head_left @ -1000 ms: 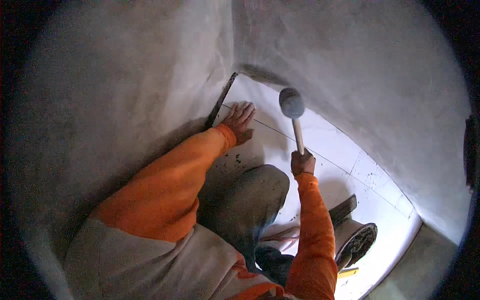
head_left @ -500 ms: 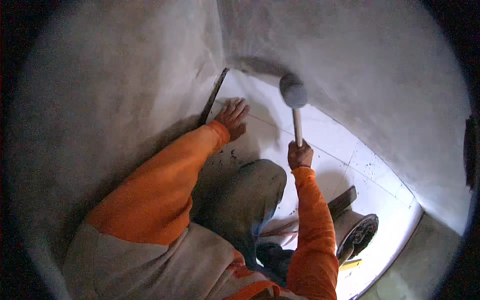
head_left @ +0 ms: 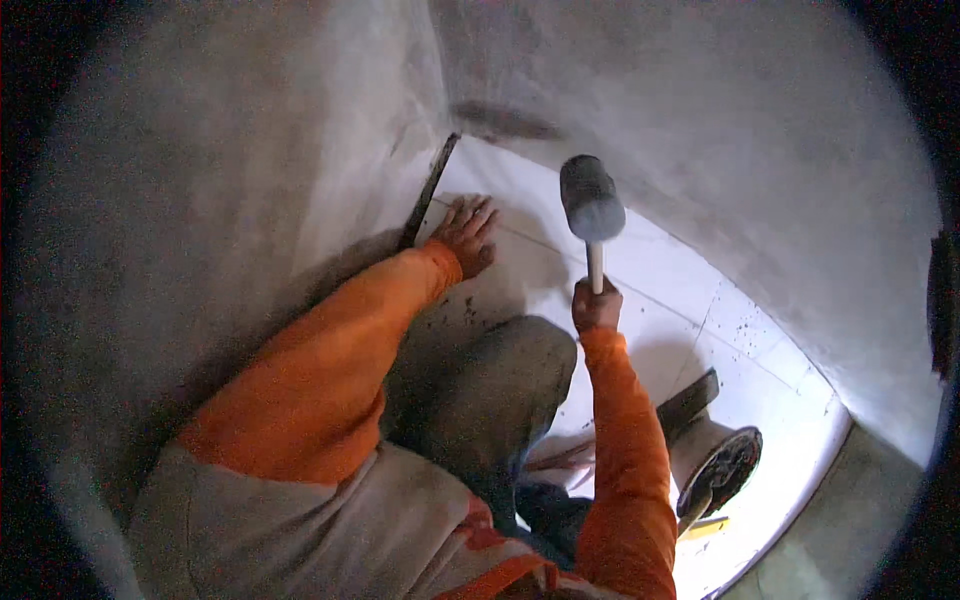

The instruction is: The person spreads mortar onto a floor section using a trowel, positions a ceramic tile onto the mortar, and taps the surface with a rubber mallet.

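My right hand (head_left: 597, 305) is closed round the pale handle of a rubber mallet (head_left: 592, 198), whose grey and black head is raised above the floor. Flat on a white floor tile (head_left: 510, 262) near the left wall rests my left hand (head_left: 466, 234), its fingers spread. Thin joint lines run between the white tiles. Along the left wall, a dark narrow gap (head_left: 430, 190) borders the tile edge close to my left hand. My bent knee (head_left: 520, 365) is between my two arms.
Bare grey plaster walls (head_left: 680, 110) meet at the far corner. On the right lies a bucket (head_left: 728, 470) with a dirty rim, beside a dark flat bar (head_left: 690, 398) and a yellow tool (head_left: 705, 527). Dark crumbs (head_left: 738, 338) dot the tiles.
The mallet's head has tipped, showing more of its length, and sits slightly lower in the picture. My left hand stays on the tile.
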